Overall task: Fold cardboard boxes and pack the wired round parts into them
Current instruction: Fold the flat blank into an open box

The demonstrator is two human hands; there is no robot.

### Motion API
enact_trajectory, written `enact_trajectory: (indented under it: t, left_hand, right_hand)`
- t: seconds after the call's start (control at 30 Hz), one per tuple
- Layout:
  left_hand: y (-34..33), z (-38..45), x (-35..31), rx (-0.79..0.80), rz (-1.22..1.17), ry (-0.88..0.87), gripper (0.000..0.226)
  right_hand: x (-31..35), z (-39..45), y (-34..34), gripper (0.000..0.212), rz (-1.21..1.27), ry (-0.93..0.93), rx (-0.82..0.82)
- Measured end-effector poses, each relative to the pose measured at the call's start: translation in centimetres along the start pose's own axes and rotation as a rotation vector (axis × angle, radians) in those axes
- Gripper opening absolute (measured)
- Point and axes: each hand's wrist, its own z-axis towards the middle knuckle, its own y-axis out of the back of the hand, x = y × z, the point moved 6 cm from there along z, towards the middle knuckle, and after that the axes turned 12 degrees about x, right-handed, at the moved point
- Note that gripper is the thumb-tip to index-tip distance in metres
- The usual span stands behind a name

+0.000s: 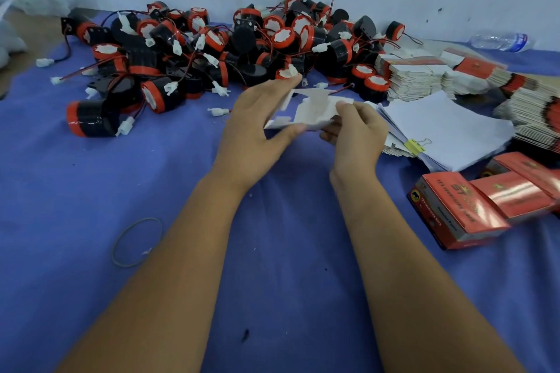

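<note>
Gripping a flat white box blank (312, 110) between them, the left hand (257, 130) and right hand (354, 133) hold it above the table (91, 191), just in front of the heap of wired round parts (212, 48).

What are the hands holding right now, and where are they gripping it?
A flat white cardboard box blank: left hand holds its left edge, right hand pinches its right end.
</note>
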Motion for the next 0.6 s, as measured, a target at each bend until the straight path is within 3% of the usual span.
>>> enact_trajectory:
  t: [0.07, 0.2, 0.43, 0.53, 0.6]
  left_hand:
    - [0.9, 0.0, -0.2, -0.102, -0.163, 0.012, 0.052]
    - [2.1, -0.1, 0.7, -0.166, -0.471, 0.114, 0.037]
    - [0.6, 0.0, 2.0, -0.107, -0.622, 0.232, 0.028]
    - [-0.2, 0.1, 2.8, -0.21, -0.747, 0.291, 0.037]
    - [-0.8, 0.3, 2.9, -0.191, -0.762, 0.302, 0.039]
  right_hand:
    - [0.6, -0.2, -1.5, 0.014, 0.003, 0.083, 0.172]
    - [0.0, -1.2, -4.4, 0.053, -0.01, 0.124, 0.47]
    - [-1.7, -0.5, -3.6, 0.013, 0.028, -0.033, 0.34]
    - [-1.9, -0.5, -4.0, 0.017, -0.044, -0.008, 0.343]
    - [-1.7, -0.6, -4.3, 0.023, -0.087, 0.021, 0.345]
